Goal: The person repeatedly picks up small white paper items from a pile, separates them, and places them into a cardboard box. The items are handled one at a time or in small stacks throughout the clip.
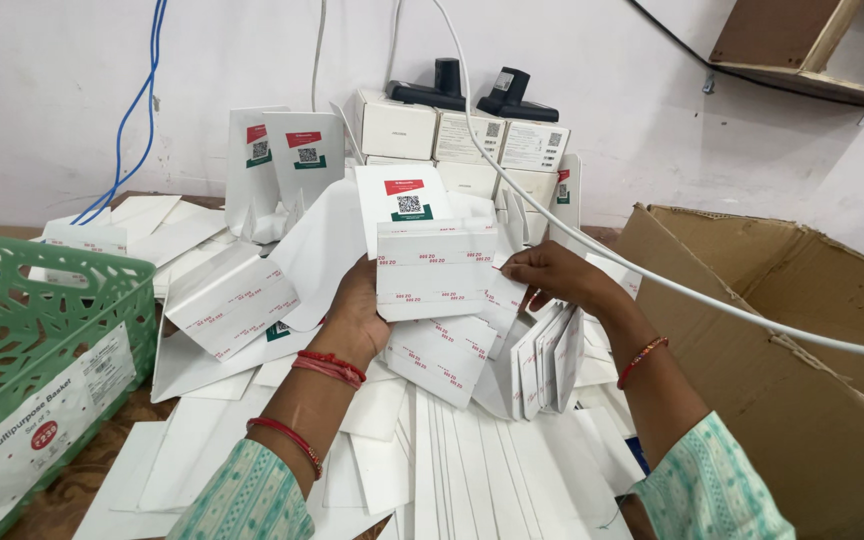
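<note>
My left hand (pixel 357 315) is pinching the flat white carton blank (pixel 435 255) by its left edge, and my right hand (pixel 550 272) is pressing fingertips onto its right edge, holding it upright above the bench (pixel 72 495). The blank is showing red-lettered tape strips across its lower panel and a red-and-green label with a square code on top. It is hanging over a heap of loose white blanks (pixel 452 450), between the brown cardboard box (pixel 792 340) and the green plastic basket (pixel 42 330).
</note>
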